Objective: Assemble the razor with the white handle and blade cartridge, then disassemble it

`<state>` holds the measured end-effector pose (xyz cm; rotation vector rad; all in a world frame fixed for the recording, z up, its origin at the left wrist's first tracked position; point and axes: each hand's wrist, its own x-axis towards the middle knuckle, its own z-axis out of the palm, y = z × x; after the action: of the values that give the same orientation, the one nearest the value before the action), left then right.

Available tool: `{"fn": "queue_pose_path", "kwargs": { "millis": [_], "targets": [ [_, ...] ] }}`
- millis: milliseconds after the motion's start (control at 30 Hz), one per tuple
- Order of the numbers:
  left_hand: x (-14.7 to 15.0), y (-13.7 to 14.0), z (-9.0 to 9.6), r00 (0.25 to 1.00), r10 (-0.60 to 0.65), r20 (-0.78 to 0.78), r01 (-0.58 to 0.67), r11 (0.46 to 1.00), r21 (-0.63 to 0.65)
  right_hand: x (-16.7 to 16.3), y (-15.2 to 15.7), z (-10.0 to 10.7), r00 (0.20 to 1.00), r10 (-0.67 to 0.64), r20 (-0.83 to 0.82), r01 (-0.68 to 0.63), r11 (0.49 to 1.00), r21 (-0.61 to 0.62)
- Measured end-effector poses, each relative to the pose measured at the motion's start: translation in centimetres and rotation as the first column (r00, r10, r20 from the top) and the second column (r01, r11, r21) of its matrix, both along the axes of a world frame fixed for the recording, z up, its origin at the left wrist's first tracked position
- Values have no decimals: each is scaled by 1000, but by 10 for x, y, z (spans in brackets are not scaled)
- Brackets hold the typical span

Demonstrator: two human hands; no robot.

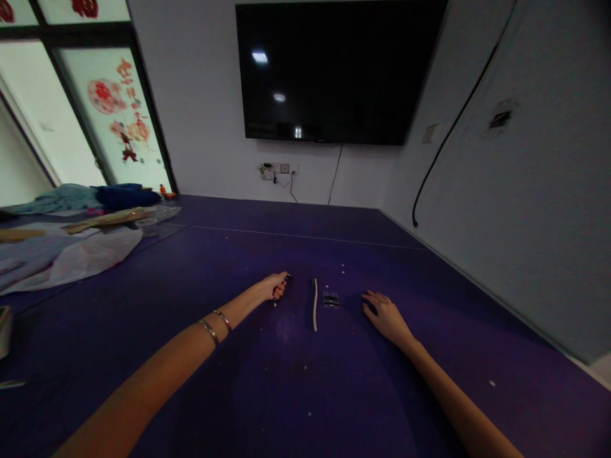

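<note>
My left hand (pixel 277 286) is closed in a fist just left of the middle, round something small and dark. Only a black tip shows past the thumb and a pale bit below the fingers, too small to name. On the purple surface (pixel 267 394) lies a short white length of cable (pixel 315 308) with a dark far end. Right of it sits a small clear-and-black part (pixel 331 299), perhaps a connector; its kind is hard to tell. My right hand (pixel 387 317) lies palm down further right, fingers stretched out, touching none of these things.
Small white scraps (pixel 342 268) are scattered about. At the left lie a clear plastic bag (pixel 102 257), folded cloths (pixel 125 195) and a wrapped package (pixel 112 219). A black cable (pixel 458 117) hangs down the right wall. Beneath the wall television (pixel 334 76) are sockets (pixel 285 168).
</note>
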<state>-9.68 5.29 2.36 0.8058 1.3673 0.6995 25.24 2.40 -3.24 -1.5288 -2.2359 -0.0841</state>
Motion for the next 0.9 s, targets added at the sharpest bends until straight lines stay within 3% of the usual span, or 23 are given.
{"fn": "queue_pose_path", "kwargs": {
  "millis": [133,267,433,533,600,667,767,900],
  "targets": [
    [6,-6,4,999,52,-2,-51,986,161,0,0,0,1000,3,-21,-3,1000,0],
    [12,-16,9,994,103,27,-106,933,345,0,-1,2,999,3,-45,-4,1000,-16],
    [19,-34,12,998,38,46,-58,804,592,-5,1,15,987,5,-162,-11,999,-39],
    [23,-42,9,999,-25,21,4,746,666,-27,1,34,952,53,-300,-55,998,4],
    [25,-45,6,998,-63,3,43,718,695,-51,-1,50,878,153,-454,-164,986,16],
    [27,-48,4,996,-92,-19,78,702,708,-80,-2,66,752,182,-634,-286,956,-65],
    [31,-54,4,994,-95,-60,109,686,719,-119,-4,86,545,121,-830,-407,903,-135],
    [36,-62,11,992,-75,-100,124,677,725,-149,-6,97,425,-37,-904,-479,838,-260]
  ]
}}
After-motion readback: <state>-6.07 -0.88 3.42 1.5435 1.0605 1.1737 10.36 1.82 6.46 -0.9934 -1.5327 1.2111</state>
